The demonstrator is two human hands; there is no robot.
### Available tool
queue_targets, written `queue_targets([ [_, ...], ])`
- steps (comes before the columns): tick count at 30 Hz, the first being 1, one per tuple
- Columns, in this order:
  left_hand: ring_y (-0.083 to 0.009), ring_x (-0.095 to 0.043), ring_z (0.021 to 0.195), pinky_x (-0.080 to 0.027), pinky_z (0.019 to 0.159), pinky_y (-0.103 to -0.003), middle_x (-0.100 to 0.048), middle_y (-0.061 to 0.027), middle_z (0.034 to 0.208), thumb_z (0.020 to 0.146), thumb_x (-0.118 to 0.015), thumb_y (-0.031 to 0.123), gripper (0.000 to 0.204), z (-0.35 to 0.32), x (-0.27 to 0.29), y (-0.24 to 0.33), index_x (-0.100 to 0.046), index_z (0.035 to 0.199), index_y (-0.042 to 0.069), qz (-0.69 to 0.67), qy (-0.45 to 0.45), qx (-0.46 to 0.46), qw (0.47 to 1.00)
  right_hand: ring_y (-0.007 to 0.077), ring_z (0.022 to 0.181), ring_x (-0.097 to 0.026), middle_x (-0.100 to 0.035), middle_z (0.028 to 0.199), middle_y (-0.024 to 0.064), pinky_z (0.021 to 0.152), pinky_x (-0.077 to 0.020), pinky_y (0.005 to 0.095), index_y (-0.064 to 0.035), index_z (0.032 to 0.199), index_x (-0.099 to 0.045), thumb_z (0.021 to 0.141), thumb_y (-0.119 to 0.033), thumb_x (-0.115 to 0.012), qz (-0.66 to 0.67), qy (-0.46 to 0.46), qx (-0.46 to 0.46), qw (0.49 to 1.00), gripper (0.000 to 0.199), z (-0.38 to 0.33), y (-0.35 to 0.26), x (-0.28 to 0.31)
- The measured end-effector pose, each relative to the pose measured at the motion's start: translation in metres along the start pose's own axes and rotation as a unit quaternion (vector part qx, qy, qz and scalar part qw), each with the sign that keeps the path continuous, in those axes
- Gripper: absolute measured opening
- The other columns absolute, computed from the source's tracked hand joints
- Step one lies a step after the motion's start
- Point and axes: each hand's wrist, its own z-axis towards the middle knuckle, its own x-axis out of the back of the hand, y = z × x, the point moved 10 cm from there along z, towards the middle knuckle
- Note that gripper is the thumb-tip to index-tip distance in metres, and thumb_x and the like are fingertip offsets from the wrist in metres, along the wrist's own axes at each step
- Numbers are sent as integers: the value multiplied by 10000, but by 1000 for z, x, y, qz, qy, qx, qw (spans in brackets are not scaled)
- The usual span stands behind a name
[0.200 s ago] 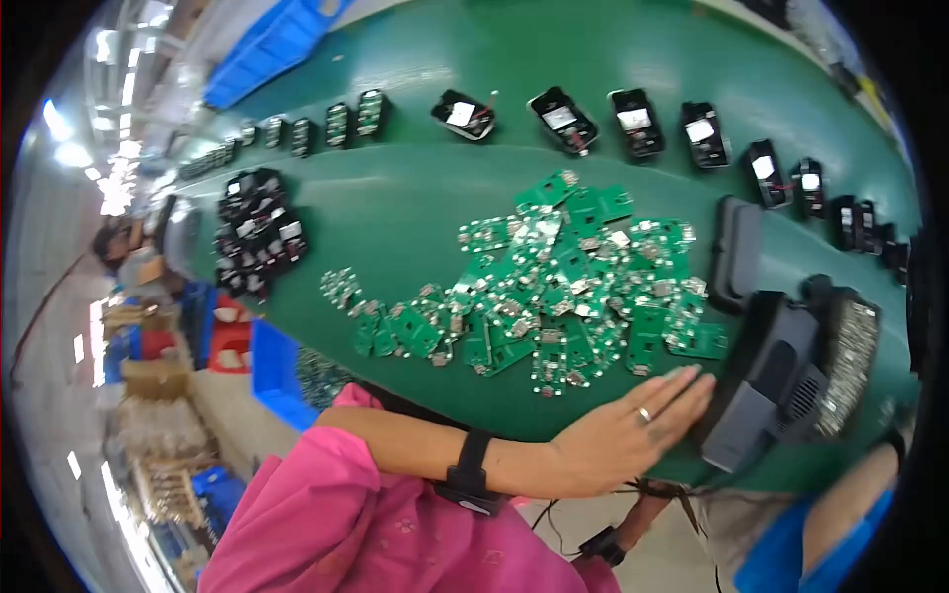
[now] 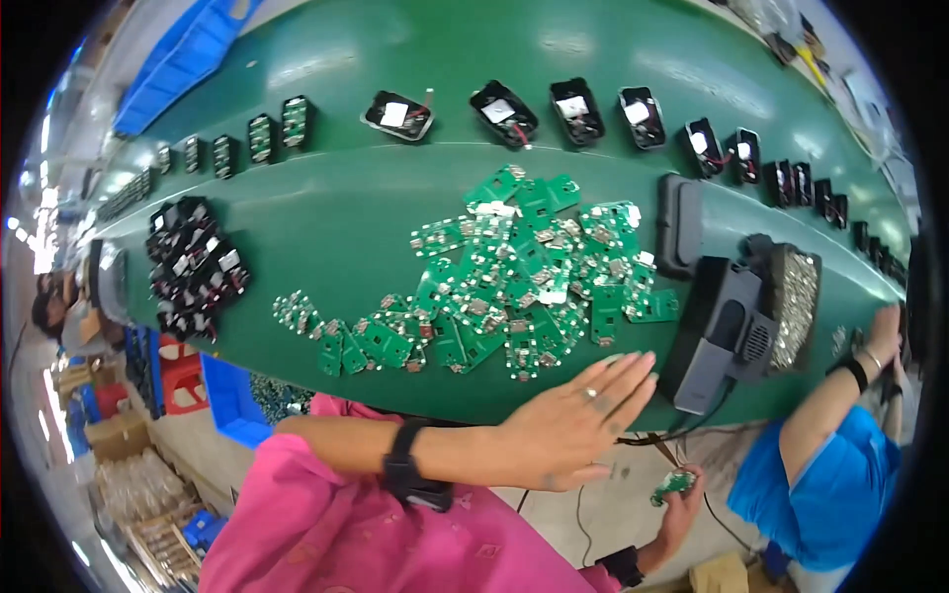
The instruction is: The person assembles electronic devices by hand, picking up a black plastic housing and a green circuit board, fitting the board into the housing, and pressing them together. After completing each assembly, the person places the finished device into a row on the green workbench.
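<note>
My left hand [image 2: 568, 427] reaches across my front to the near edge of the table, its fingers stretched out and nothing held in them. A ring is on one finger and a black band on the wrist. Just beyond lies a loose heap of green circuit boards [image 2: 534, 259] with silver components. Low at the right, below the table edge, my right hand [image 2: 682, 506] holds a circuit board [image 2: 674, 482] between its fingers. Right of the left fingertips stands a dark grey device with a speaker grille [image 2: 714, 336].
Black open casings [image 2: 577, 111] and small board-filled casings [image 2: 295, 121] line the green table [image 2: 326, 198]. Dark parts [image 2: 196, 259] are piled at left. A blue bin [image 2: 233, 400] stands below. A grey case [image 2: 679, 222] lies right. A co-worker's arm [image 2: 840, 395] reaches in.
The view has shifted, so the table things sit farther left. My right hand has come into clearer sight with a circuit board. My left hand stays stretched out near the edge.
</note>
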Motion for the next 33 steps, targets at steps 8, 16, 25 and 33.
queue_targets([
  [8, -326, -652, 1120, -460, 1062, -479, -639, -124, 1288, 848, -732, 229, 599, -75, 128, -43, -523, 1369, 20, -37, 173, 31, 984, 246, 1002, -609, -605, 1104, 161, 833, -513, 353, 1, 1195, -514, 744, 83, -639, -103, -203, 303, 926, 475, -85, -244, -188],
  [16, -527, -265, 1407, -242, 1130, -649, -258, -291, 1541, 739, -741, 625, 1058, -233, 171, -129, -328, 1497, 14, 203, 282, 224, 910, 357, 1094, -594, -593, 1243, 159, 902, -496, 454, -142, 1353, -557, 795, -6, -628, -362, -93, 678, 633, 579, -120, -310, -468],
  [25, -514, -196, 1443, -206, 1170, -609, -191, -313, 1558, 600, -765, 718, 1330, -230, 138, -168, -194, 1518, -57, 149, 203, 237, 938, 394, 1210, -503, -542, 1335, 184, 1033, -408, 499, -49, 1390, -494, 793, -91, -714, -425, -165, 608, 650, 637, -96, -353, -506],
  [33, -470, -261, 1441, -292, 1164, -541, -207, -296, 1558, 618, -820, 622, 1300, -214, 151, -174, -164, 1530, -31, 90, 293, 191, 932, 392, 1101, -576, -642, 1181, 169, 953, -455, 462, -18, 1352, -503, 753, -230, -783, -547, -145, 579, 587, 695, -29, -393, -571],
])
